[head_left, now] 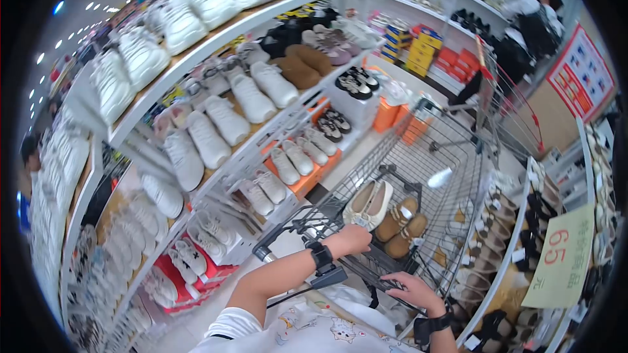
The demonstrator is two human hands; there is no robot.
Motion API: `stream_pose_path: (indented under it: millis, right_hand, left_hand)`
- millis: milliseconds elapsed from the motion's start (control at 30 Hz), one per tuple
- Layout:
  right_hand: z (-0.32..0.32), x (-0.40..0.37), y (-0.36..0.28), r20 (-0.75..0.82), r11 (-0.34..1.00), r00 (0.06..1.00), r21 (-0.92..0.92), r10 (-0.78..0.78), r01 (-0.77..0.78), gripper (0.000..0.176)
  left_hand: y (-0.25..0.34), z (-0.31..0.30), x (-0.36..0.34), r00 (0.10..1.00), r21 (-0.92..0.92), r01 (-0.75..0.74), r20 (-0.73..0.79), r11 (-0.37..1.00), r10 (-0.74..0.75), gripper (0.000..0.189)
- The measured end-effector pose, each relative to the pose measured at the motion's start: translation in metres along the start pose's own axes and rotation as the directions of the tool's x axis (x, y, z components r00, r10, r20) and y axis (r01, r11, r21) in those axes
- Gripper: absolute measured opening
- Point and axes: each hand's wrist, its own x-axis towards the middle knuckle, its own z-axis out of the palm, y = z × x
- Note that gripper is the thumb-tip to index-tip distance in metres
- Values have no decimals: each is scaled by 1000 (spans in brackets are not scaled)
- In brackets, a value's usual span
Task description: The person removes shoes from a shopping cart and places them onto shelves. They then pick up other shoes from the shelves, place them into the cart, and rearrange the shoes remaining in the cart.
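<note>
Over the rear of a metal shopping cart (pixel 451 157), my left hand (pixel 350 240) is closed, with its fingers curled downward just behind a pair of cream flats (pixel 369 204). I cannot tell what, if anything, it holds. My right hand (pixel 415 292) lies lower and to the right, fingers stretched out at the cart's rear edge and nothing gripped in them. Beside the cream flats in the basket sits a pair of brown shoes (pixel 400 227) with straps. Both wrists wear black bands.
Shelves of white sneakers (pixel 222 121) rise along the left. Shoe racks (pixel 487 235) line the right, with a yellow price sign (pixel 556 258) reading 65. Another cart (pixel 504 101) and a person in dark clothing (pixel 530 33) are ahead. Orange shoe boxes (pixel 391 114) stand by the left shelves.
</note>
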Motion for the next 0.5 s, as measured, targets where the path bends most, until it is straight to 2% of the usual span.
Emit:
stream_pose_path:
  millis: [33, 67, 133, 167, 200, 267, 333, 400, 433, 467, 500]
  right_hand:
    - [6, 4, 4, -22, 996, 996, 27, -81, 81, 40]
    - [8, 4, 0, -9, 995, 995, 21, -95, 95, 40]
    - [8, 9, -8, 53, 994, 996, 83, 72, -76, 41]
    - [16, 12, -5, -2, 996, 1000, 91, 1, -1, 42]
    - [18, 16, -10, 8, 996, 1000, 85, -12, 11, 42]
    - [23, 19, -21, -28, 998, 997, -3, 68, -68, 43]
    - [28, 22, -24, -46, 997, 997, -28, 64, -66, 43]
    - [23, 28, -35, -77, 892, 996, -451, -51, 11, 43]
    - [20, 35, -44, -104, 854, 983, -514, -154, 79, 49]
    - [17, 42, -44, -94, 848, 981, -521, -168, 95, 49]
    - [15, 45, -38, -14, 876, 983, -457, -182, 156, 51]
  left_hand:
    - [2, -1, -2, 999, -24, 36, 36, 999, -35, 31]
    - [1, 1, -2, 998, -25, 54, 27, 998, -53, 31]
    - [-6, 2, -1, 997, -97, 74, 32, 992, -71, 33]
    - [-8, 4, -1, 997, -101, 73, 13, 992, -72, 33]
    - [-10, 3, -3, 996, -100, 88, 5, 991, -88, 33]
    - [-12, 4, -4, 999, -113, 32, -14, 993, -34, 37]
    - [-13, 1, -6, 999, -110, 32, -11, 993, -34, 34]
    - [-17, -13, -11, 991, -151, -54, -133, 987, 34, 30]
    - [-20, -23, -16, 972, -183, -103, -227, 978, 60, 27]
    - [-24, -34, -22, 970, -181, -90, -237, 979, 46, 27]
    - [-20, -62, -40, 932, -244, -92, -362, 965, -3, 27]
